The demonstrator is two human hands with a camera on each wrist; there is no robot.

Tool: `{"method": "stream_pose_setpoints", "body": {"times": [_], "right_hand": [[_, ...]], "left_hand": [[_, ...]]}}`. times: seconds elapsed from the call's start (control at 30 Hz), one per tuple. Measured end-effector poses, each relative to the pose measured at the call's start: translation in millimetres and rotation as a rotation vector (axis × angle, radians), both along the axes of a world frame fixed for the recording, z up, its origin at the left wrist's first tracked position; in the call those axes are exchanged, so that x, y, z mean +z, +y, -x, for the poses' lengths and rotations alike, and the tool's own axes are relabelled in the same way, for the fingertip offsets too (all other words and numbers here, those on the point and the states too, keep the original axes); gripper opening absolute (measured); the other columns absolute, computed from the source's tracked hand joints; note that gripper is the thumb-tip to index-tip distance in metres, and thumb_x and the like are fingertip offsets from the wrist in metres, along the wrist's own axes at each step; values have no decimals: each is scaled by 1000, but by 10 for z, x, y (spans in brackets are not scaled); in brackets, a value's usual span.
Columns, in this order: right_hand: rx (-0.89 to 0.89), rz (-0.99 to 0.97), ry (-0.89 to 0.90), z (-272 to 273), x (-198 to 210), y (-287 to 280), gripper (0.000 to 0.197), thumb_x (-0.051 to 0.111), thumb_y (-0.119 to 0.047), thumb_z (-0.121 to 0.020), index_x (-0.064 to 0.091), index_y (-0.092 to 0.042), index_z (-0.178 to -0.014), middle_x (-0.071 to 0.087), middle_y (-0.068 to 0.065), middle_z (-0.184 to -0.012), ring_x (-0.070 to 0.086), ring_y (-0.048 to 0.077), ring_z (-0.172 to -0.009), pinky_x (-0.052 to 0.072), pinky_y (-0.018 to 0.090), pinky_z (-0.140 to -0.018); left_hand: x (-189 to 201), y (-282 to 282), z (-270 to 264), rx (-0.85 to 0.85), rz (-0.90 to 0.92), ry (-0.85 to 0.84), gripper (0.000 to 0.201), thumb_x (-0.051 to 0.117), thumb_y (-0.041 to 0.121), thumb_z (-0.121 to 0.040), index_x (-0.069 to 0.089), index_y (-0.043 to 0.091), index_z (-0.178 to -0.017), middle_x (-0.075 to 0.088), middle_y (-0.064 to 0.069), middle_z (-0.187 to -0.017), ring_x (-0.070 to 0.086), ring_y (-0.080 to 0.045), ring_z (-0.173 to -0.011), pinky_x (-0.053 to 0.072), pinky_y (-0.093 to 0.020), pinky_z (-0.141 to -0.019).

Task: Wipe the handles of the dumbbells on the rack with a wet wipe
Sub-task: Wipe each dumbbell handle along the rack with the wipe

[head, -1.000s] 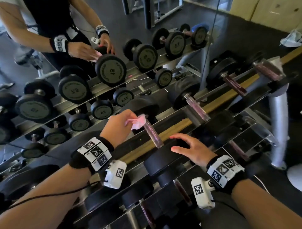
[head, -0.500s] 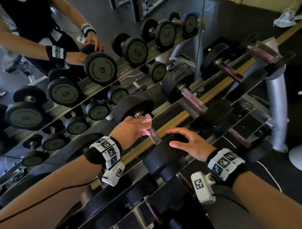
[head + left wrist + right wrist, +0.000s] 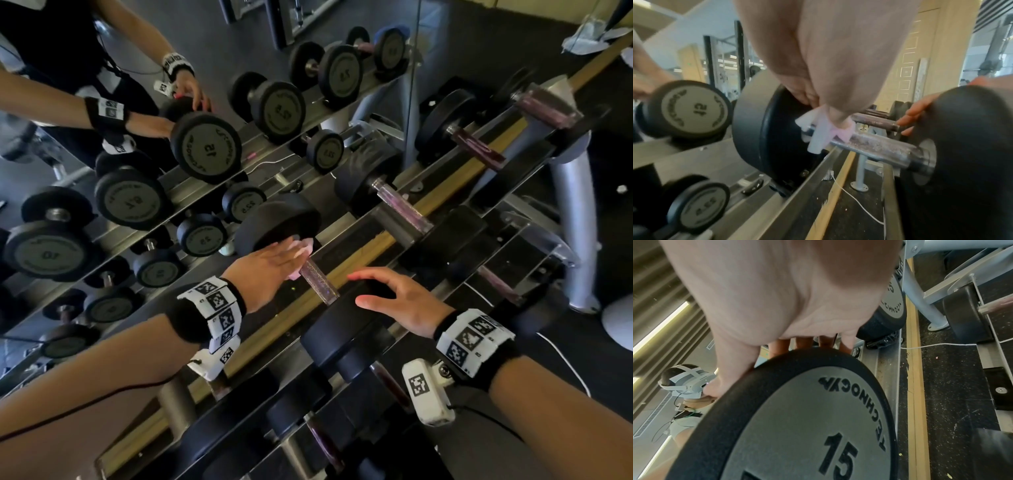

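Note:
A black 15 dumbbell lies across the rack rails, with a far head [image 3: 277, 226], a glittery metal handle [image 3: 320, 282] and a near head [image 3: 342, 329]. My left hand [image 3: 298, 253] grips a pink wet wipe [image 3: 301, 248] round the handle's far end, right against the far head. The left wrist view shows the wipe [image 3: 818, 133] wrapped on the handle [image 3: 875, 146] under my left hand [image 3: 830, 123]. My right hand [image 3: 370, 287] rests spread on top of the near head [image 3: 807, 418], fingers [image 3: 803, 342] draped over its rim.
More dumbbells [image 3: 404, 212] [image 3: 476, 147] sit to the right on the same tier, others on the lower tier [image 3: 322, 442]. A mirror [image 3: 205, 147] behind the rack reflects weights and my arms. A grey rack post [image 3: 575, 240] and a white cable [image 3: 565, 363] are at the right.
My left hand brought the loose wipe down onto the handle and wrapped it at the far end. The right hand has stayed on the near head.

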State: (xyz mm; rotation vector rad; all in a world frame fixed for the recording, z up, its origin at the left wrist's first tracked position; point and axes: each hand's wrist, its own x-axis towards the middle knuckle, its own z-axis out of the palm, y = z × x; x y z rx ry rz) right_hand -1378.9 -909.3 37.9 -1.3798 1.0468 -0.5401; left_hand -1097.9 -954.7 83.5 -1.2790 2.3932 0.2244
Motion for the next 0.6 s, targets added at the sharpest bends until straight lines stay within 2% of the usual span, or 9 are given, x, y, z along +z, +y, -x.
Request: {"method": "stream_pose_setpoints", "body": {"times": [0.1,0.17,0.2,0.23,0.3,0.37,0.43,0.5,0.6], "right_hand": [[-6,3,-1,-10,-4,-11,41,71,-35,-88,60,-38,-127,55,-14,-135,51,7,-128,40,42,-113],[-10,-3,-19,-10,-17,-9,41,71,-33,-88,60,-37,-128,56,-13,-135,52,7,-127,41,42,-112],[-7,-9,-25,-8,-24,-8,41,71,-33,-88,60,-37,-127,57,-12,-134,53,8,-126,42,43,-111],[-4,-13,-23,-4,-32,-8,41,72,-34,-88,60,-38,-127,57,-12,-133,54,8,-125,43,43,-111],[1,-8,-8,3,-48,-13,40,72,-36,-88,60,-40,-126,57,-15,-133,54,7,-124,43,43,-110],[7,-9,1,11,-55,-19,40,72,-40,-87,60,-44,-125,57,-18,-132,53,5,-124,42,42,-111],[8,-11,3,12,-63,-18,40,72,-42,-86,60,-47,-123,56,-18,-132,53,5,-125,42,42,-111],[6,-6,5,13,-68,-15,39,72,-43,-86,60,-47,-123,56,-19,-132,52,5,-126,42,42,-111],[2,-12,-9,10,-59,-9,40,72,-40,-86,60,-45,-124,57,-17,-132,54,5,-124,44,42,-110]], "left_hand": [[-8,124,127,15,-46,90,89,42,-11,-86,1,22,-158,-9,9,-165,-10,-9,-151,1,-31,-124],[-80,287,215,-85,-130,154,93,44,-12,-85,-1,25,-158,-15,15,-162,-15,-5,-149,-10,-22,-121],[-85,350,240,-141,-150,133,91,45,-8,-88,-3,26,-157,-18,17,-158,-18,-5,-148,-17,-20,-117],[-75,371,242,-176,-151,108,88,45,-5,-91,-4,26,-156,-20,19,-156,-19,-6,-147,-18,-22,-117],[-9,284,209,-129,-123,116,90,45,-6,-89,-2,28,-157,-13,18,-162,-12,-5,-149,-7,-28,-121],[72,126,174,43,-67,155,86,44,-10,-88,6,23,-158,4,9,-166,2,-9,-152,3,-30,-122],[119,27,155,86,-31,42,81,40,-8,-91,2,17,-158,-1,2,-166,-4,-14,-152,3,-32,-124],[72,36,138,33,-75,-15,85,40,-9,-89,-2,18,-158,-10,5,-166,-13,-13,-151,-3,-33,-124],[66,106,173,-111,-125,31,91,46,-9,-85,4,26,-158,-2,12,-166,-10,-7,-151,-6,-33,-123]]}}
